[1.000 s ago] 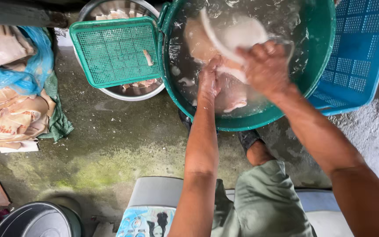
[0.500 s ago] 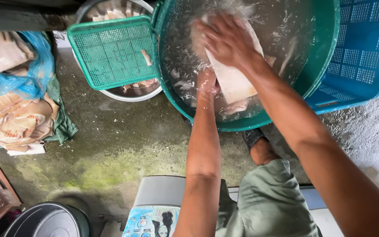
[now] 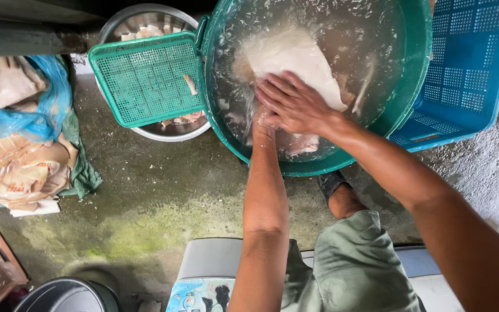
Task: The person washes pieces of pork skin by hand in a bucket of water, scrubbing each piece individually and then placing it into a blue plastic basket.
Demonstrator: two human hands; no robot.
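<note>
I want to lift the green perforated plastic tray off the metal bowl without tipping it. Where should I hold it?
Take the green perforated plastic tray by its raised rim on the free left edge, coming from the left. Its right edge butts against the large green plastic tub, and it rests flat across the round metal bowl.

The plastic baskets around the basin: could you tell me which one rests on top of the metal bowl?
The green mesh basket, left of the green basin; the blue basket sits on the basin's right.

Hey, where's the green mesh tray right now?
In the head view, the green mesh tray sits upper left, resting across the metal bowl, its right edge against the green tub where both hands work.
</note>
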